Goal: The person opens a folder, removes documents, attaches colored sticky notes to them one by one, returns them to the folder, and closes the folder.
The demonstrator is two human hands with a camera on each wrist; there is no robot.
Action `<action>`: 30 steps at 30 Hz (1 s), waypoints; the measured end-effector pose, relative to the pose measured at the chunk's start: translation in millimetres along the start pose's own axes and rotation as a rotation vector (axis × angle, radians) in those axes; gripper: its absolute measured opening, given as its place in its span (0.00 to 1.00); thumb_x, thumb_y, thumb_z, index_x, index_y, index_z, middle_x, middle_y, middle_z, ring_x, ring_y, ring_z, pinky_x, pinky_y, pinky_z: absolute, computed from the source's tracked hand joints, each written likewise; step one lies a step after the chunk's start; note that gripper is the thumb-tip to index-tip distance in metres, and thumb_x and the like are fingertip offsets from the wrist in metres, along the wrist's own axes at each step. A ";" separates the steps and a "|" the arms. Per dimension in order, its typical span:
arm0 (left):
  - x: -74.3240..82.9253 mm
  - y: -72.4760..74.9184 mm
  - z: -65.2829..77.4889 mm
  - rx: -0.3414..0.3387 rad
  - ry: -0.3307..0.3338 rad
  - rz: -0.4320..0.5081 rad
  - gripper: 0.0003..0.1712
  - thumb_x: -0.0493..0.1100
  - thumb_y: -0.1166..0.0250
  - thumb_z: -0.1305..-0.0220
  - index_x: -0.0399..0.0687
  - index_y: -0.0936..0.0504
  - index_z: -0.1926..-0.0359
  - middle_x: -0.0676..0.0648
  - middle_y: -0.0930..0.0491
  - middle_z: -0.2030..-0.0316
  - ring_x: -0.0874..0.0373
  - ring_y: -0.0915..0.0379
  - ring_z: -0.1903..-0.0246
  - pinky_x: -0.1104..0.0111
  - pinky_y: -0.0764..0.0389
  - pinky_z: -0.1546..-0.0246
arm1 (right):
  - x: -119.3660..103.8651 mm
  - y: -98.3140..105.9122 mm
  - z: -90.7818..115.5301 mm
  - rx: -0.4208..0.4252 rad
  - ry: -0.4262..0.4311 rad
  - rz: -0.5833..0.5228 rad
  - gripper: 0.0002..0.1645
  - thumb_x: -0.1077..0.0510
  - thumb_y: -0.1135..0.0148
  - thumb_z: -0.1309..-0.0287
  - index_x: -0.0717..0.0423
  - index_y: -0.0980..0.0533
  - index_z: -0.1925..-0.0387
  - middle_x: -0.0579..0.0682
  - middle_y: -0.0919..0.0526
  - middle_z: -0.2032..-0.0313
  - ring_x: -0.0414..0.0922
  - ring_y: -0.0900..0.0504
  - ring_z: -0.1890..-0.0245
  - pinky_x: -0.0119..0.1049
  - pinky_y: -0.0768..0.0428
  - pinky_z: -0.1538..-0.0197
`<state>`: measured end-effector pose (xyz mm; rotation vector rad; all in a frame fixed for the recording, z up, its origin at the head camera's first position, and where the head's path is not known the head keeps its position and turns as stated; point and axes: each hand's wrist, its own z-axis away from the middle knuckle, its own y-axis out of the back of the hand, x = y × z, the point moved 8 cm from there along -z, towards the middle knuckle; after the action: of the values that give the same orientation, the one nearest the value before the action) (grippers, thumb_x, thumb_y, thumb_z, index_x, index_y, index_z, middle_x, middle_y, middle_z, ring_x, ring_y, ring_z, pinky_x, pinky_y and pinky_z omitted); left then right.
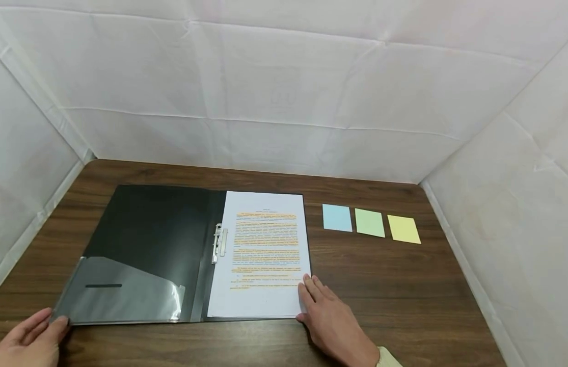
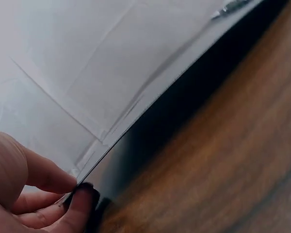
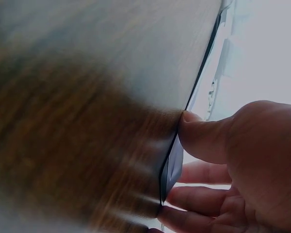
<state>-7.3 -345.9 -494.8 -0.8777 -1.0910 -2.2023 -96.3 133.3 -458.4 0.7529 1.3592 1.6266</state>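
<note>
A black folder [image 1: 151,214] lies spread on the table, with a clear pocket [image 1: 128,295] on its left cover. Printed sheets with orange highlighting [image 1: 265,300] lie on its right side, beside a metal clip [image 1: 216,243] near the spine. My left hand [image 1: 33,339] pinches the folder's lower left corner; in the left wrist view that hand [image 2: 34,194] has the thin edge between thumb and fingers. At the lower right corner, my right hand [image 1: 331,316] touches the folder and paper edge with fairly straight fingers. The right wrist view shows that thumb [image 3: 203,138] against the front edge.
To the right of the folder, blue [image 1: 336,218], green [image 1: 370,223] and yellow [image 1: 404,229] square paper notes lie in a row. The brown wooden table [image 1: 403,295] is bordered by white sheeting [image 1: 274,76] at the back and both sides.
</note>
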 end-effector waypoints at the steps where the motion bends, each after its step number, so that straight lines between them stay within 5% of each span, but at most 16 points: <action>1: 1.4 0.0 0.8 0.006 -0.017 -0.039 0.31 0.46 0.44 0.23 0.51 0.35 0.22 0.65 0.34 0.54 0.86 0.43 0.70 0.86 0.33 0.62 | 0.1 0.3 0.3 0.001 0.000 0.000 0.36 0.44 0.36 0.29 0.59 0.28 0.29 0.59 0.28 0.26 0.55 0.27 0.26 0.52 0.22 0.30; 3: 6.1 -1.1 2.4 0.019 -0.064 -0.090 0.31 0.46 0.43 0.23 0.47 0.33 0.23 0.63 0.33 0.54 0.83 0.46 0.68 0.79 0.34 0.56 | 0.1 1.2 0.5 0.008 0.003 0.001 0.35 0.45 0.36 0.29 0.60 0.27 0.29 0.59 0.28 0.26 0.55 0.27 0.26 0.51 0.22 0.30; 5: 11.4 -3.4 1.2 0.004 -0.116 -0.136 0.30 0.44 0.42 0.24 0.44 0.31 0.24 0.51 0.25 0.51 0.81 0.47 0.69 0.79 0.37 0.61 | 0.5 1.8 0.6 0.014 0.005 0.001 0.35 0.45 0.37 0.29 0.60 0.27 0.29 0.59 0.27 0.26 0.55 0.27 0.26 0.51 0.22 0.30; 7: 16.6 -6.8 -1.2 -0.018 -0.170 -0.202 0.31 0.42 0.42 0.24 0.40 0.31 0.24 0.37 0.21 0.42 0.71 0.29 0.63 0.76 0.30 0.61 | 0.8 2.3 0.6 0.017 0.005 -0.003 0.35 0.45 0.37 0.29 0.60 0.27 0.29 0.59 0.27 0.26 0.56 0.27 0.26 0.51 0.22 0.30; 9: 20.7 -10.0 -4.3 -0.048 -0.215 -0.294 0.32 0.42 0.41 0.25 0.38 0.34 0.24 0.29 0.26 0.31 0.50 0.18 0.50 0.67 0.18 0.56 | 1.0 1.9 0.1 0.013 0.004 -0.005 0.35 0.45 0.38 0.28 0.60 0.27 0.29 0.60 0.27 0.26 0.56 0.27 0.26 0.51 0.22 0.30; 11: 23.8 -13.9 -6.5 -0.088 -0.268 -0.449 0.35 0.44 0.43 0.24 0.38 0.39 0.22 0.25 0.32 0.30 0.30 0.28 0.37 0.47 0.21 0.40 | 1.6 0.5 -0.6 -0.006 -0.005 -0.012 0.35 0.44 0.38 0.28 0.60 0.28 0.29 0.59 0.28 0.26 0.56 0.27 0.26 0.51 0.23 0.29; 13: 28.3 -19.1 -7.0 -0.141 -0.338 -0.597 0.36 0.45 0.43 0.23 0.36 0.42 0.22 0.25 0.36 0.29 0.24 0.36 0.32 0.37 0.38 0.27 | 2.1 -1.3 -1.5 -0.030 -0.016 -0.019 0.36 0.44 0.38 0.28 0.59 0.28 0.28 0.59 0.29 0.25 0.56 0.28 0.25 0.52 0.23 0.29; 17: 33.3 -32.5 -7.2 -0.265 -0.498 -0.842 0.39 0.46 0.43 0.24 0.30 0.44 0.23 0.27 0.45 0.25 0.22 0.40 0.31 0.33 0.41 0.28 | 3.1 -3.5 -1.9 -0.055 -0.030 -0.028 0.36 0.43 0.38 0.28 0.59 0.29 0.28 0.58 0.29 0.25 0.56 0.29 0.25 0.53 0.24 0.29; 26: 27.8 -58.9 -2.0 -0.626 -0.681 -0.980 0.62 0.70 0.48 0.24 0.13 0.58 0.26 0.14 0.63 0.27 0.16 0.73 0.26 0.23 0.51 0.33 | 3.5 -3.8 -1.6 -0.085 -0.052 -0.042 0.38 0.42 0.38 0.29 0.57 0.29 0.27 0.57 0.30 0.24 0.56 0.30 0.24 0.54 0.24 0.29; 30: 27.7 -66.7 4.6 -0.677 -0.792 -1.011 0.70 0.74 0.43 0.30 0.10 0.59 0.27 0.08 0.64 0.31 0.09 0.77 0.31 0.20 0.52 0.36 | 2.8 -3.1 -2.1 -0.073 -0.051 -0.029 0.38 0.41 0.37 0.30 0.57 0.29 0.27 0.57 0.29 0.24 0.56 0.29 0.25 0.53 0.24 0.29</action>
<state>-69.9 -310.9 -504.6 -1.9232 -1.3118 -3.2803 -98.7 134.9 -462.1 0.7232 1.2620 1.6145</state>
